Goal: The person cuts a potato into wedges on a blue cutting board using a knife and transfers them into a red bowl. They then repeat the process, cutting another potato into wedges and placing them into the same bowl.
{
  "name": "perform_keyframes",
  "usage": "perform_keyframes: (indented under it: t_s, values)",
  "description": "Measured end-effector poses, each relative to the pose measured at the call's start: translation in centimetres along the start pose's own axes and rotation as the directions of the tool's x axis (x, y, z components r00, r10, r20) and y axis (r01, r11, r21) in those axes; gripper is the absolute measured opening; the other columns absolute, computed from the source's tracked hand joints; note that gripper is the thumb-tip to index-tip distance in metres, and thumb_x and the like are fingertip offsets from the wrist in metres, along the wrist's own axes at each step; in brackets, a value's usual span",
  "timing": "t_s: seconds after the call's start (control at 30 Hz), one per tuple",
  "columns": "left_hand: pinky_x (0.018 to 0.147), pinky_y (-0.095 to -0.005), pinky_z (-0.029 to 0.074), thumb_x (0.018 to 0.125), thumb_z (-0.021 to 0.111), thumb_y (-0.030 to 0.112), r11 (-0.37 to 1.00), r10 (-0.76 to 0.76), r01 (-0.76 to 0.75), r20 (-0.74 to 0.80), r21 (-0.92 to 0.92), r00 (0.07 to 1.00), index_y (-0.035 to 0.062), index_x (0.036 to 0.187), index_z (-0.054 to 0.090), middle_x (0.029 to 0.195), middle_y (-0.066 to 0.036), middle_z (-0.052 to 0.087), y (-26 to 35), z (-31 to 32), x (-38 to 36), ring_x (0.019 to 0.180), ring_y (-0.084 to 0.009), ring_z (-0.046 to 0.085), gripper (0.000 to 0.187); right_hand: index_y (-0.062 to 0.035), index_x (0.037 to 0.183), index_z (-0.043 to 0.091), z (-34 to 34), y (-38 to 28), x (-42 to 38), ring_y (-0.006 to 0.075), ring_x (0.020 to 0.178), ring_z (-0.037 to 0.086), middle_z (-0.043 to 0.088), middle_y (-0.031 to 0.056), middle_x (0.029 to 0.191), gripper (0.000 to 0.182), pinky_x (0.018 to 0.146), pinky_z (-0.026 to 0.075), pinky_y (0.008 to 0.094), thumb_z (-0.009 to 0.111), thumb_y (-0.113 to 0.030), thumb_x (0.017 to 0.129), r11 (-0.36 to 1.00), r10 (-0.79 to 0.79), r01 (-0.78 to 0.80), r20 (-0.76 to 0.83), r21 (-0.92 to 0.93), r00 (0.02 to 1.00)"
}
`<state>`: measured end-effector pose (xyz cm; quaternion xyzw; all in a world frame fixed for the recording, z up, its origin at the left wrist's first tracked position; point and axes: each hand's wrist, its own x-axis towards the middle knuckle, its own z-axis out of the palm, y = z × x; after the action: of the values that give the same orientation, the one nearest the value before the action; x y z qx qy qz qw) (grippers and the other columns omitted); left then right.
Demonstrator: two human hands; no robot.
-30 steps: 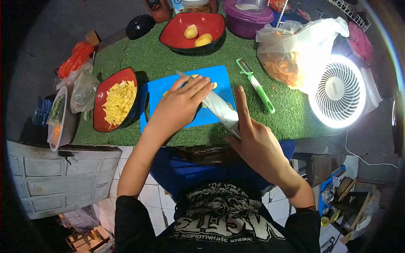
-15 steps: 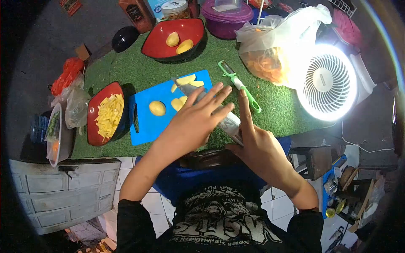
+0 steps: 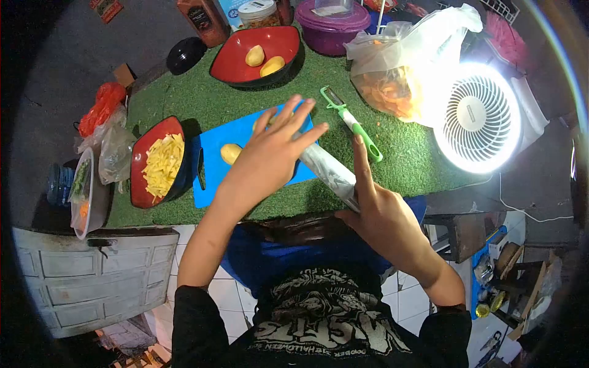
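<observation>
My right hand (image 3: pixel 392 227) grips a knife (image 3: pixel 330 175), its index finger stretched forward and the handle hidden in the palm. The broad grey blade points up and left, its far end covered by my left hand (image 3: pixel 270 147). That hand hovers open over the blue cutting board (image 3: pixel 211 144), fingers spread, palm down. A peeled potato (image 3: pixel 230 153) lies on the board beside my left wrist, and other potato pieces are mostly hidden under the fingers. To the right of the board rests a green and white peeler (image 3: pixel 353 122).
A red bowl of cut potato strips (image 3: pixel 162 165) stands left of the board. Behind it, another red bowl (image 3: pixel 236 58) holds two peeled potatoes. A plastic bag of orange peelings (image 3: pixel 392 86) and a lit white fan (image 3: pixel 475 119) are at the right, on green turf matting (image 3: pixel 423 159).
My left hand has shifted left and slightly up, away from my right hand, exposing more of the blade near the handle and covering its tip and the potato pieces. The right hand barely moved.
</observation>
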<state>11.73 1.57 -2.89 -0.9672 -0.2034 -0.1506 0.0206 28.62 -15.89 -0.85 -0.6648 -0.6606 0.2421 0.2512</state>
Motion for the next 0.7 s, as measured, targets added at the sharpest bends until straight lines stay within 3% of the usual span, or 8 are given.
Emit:
perform_keyframes:
  t_s: [0.07,0.17,0.2,0.37,0.5,0.6,0.67,0.7]
  values:
    - [0.117,-0.0526,0.031,0.084,0.055,-0.003,0.995,0.091,-0.09,0.027,-0.051,0.995,0.0165,0.136,0.062,0.157,-0.013,0.042,0.3,-0.3,1.1,0.148,-0.0318,0.035,0.056,-0.0024,0.16,-0.004,0.3,-0.5,0.3,0.0476,0.085,0.068,0.067,0.0318,0.098,0.116,0.071,0.053,0.0513,0.079,-0.007,0.079,1.0,0.029,-0.029,0.051,-0.004,0.998]
    - [0.118,-0.053,0.031,0.084,0.055,0.001,0.985,0.096,-0.107,0.08,0.135,0.992,0.0164,0.135,0.064,0.157,-0.011,0.043,-0.7,-0.3,2.6,0.149,-0.0313,0.034,0.054,-0.0017,0.16,-0.003,0.6,-1.0,0.0,0.0478,0.085,0.068,0.066,0.0341,0.102,0.114,0.072,0.053,0.0512,0.079,-0.007,0.08,0.999,0.045,-0.047,0.1,0.015,0.994]
    - [0.118,-0.0529,0.03,0.085,0.056,0.003,0.98,0.097,-0.116,0.118,0.16,0.988,0.0204,0.134,0.066,0.156,-0.009,0.044,-1.3,-0.6,2.9,0.15,-0.0302,0.033,0.053,-0.0017,0.16,-0.003,0.7,-1.0,-0.2,0.0478,0.085,0.068,0.066,0.0341,0.102,0.114,0.072,0.053,0.0512,0.079,-0.007,0.08,0.999,0.043,-0.045,0.098,0.015,0.994]
    - [0.12,-0.0539,0.029,0.085,0.054,0.003,0.97,0.12,-0.157,0.197,0.183,0.973,0.0263,0.133,0.067,0.158,-0.008,0.042,-3.3,-0.1,2.9,0.15,-0.0294,0.031,0.055,-0.0004,0.16,-0.004,1.4,-0.5,-0.7,0.0486,0.089,0.068,0.063,0.0367,0.116,0.112,0.076,0.054,0.0505,0.077,-0.009,0.083,0.999,-0.04,0.041,0.048,-0.011,0.998]
    - [0.121,-0.0539,0.027,0.084,0.054,0.001,0.979,0.083,-0.12,0.216,0.164,0.973,0.0268,0.132,0.067,0.159,-0.008,0.041,-3.2,-0.7,2.6,0.152,-0.0285,0.029,0.056,-0.0001,0.159,-0.004,1.4,-0.4,-0.7,0.0487,0.09,0.068,0.062,0.0368,0.119,0.111,0.077,0.055,0.0506,0.077,-0.011,0.084,1.0,0.01,-0.008,0.093,-0.024,0.996]
    - [0.121,-0.0538,0.027,0.082,0.057,0.0,0.979,0.061,-0.105,0.244,0.173,0.968,0.0254,0.131,0.069,0.16,-0.008,0.04,-3.1,-1.0,2.4,0.152,-0.0286,0.029,0.056,0.0002,0.159,-0.003,1.4,-0.1,-0.9,0.0487,0.09,0.068,0.063,0.0364,0.117,0.11,0.077,0.054,0.051,0.076,-0.011,0.085,0.998,-0.06,0.061,0.035,-0.018,0.998]
    - [0.121,-0.0535,0.027,0.081,0.057,0.0,0.977,0.065,-0.114,0.261,0.177,0.963,0.0246,0.129,0.07,0.16,-0.008,0.04,-2.9,-1.5,2.3,0.152,-0.0287,0.029,0.055,0.0077,0.158,0.005,1.7,0.3,-0.9,0.0294,0.066,0.068,0.065,0.0182,0.079,0.1,0.06,0.056,0.0383,0.07,-0.012,0.085,0.985,-0.116,0.113,-0.012,-0.127,0.993]
    - [0.121,-0.0531,0.028,0.081,0.058,0.0,0.976,0.067,-0.12,0.276,0.182,0.959,0.0237,0.128,0.071,0.16,-0.009,0.04,-2.9,-1.7,2.2,0.152,-0.0287,0.029,0.054,0.0077,0.158,0.005,1.5,0.1,-0.9,0.0294,0.066,0.068,0.065,0.0182,0.079,0.1,0.06,0.056,0.0383,0.07,-0.012,0.085,0.986,-0.116,0.113,-0.012,-0.125,0.993]
